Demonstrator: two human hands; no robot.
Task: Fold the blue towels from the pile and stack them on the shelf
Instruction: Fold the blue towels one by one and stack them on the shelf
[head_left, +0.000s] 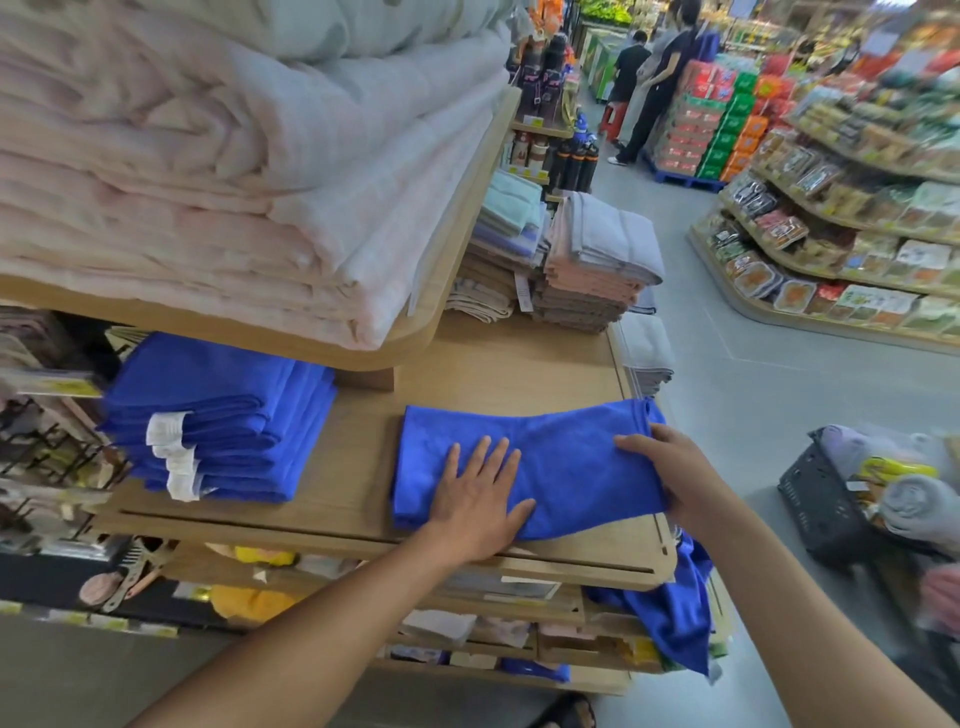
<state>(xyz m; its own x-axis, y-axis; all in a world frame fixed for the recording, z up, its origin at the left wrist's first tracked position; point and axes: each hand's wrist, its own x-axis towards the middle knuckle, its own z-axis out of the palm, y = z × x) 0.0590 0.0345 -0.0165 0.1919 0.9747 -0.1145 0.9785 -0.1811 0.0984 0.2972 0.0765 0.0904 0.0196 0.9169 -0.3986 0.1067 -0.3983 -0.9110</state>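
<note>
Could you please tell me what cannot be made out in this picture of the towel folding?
All in the head view.
1. Right hand: fingers hidden beneath the end of the blue towel.
2. White tags on the folded blue stack: print too small to read.
3. Blue cloth hanging off the shelf: top hidden by the right forearm, so the towel count is unclear.
4. Black basket: contents blurred.

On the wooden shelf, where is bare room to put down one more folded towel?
Bare wood of the shelf lies between the blue stack and the spread towel, and behind that towel up to the grey-pink pile. Crowded: the right corner, where blue cloth hangs.
</note>
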